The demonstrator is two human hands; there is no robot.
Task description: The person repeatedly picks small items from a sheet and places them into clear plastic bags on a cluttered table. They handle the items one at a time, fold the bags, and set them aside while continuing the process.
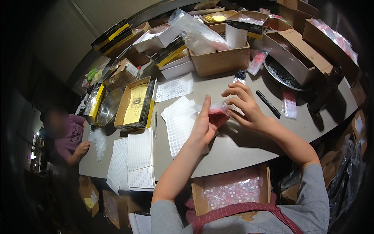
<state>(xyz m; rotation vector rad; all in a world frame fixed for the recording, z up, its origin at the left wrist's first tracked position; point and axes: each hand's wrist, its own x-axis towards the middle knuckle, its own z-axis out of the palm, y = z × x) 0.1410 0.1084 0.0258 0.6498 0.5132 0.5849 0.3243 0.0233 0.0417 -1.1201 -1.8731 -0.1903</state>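
Above the middle of the table, my left hand (208, 124) holds a small clear plastic bag with pink-red print (219, 110), its thumb up along one side. My right hand (249, 108) has thumb and forefinger at the bag's right edge, the other fingers curved and apart; what the bag holds is too small to tell. Beneath my left wrist lie white sheets of round grey stickers (175, 134). Just right of my right hand rests a black marker (268, 104). Beyond my hands is a small packet of dark pieces (240, 76).
At my lap, an open carton (266, 181) holds clear bags of small ring-shaped pieces. Label sheets (140, 152) overhang the front edge. Cartons (220, 64) and a round tray of dark pieces (290, 84) crowd the back. A co-worker's hand (82, 148) is beside clear pieces (98, 144) at left.
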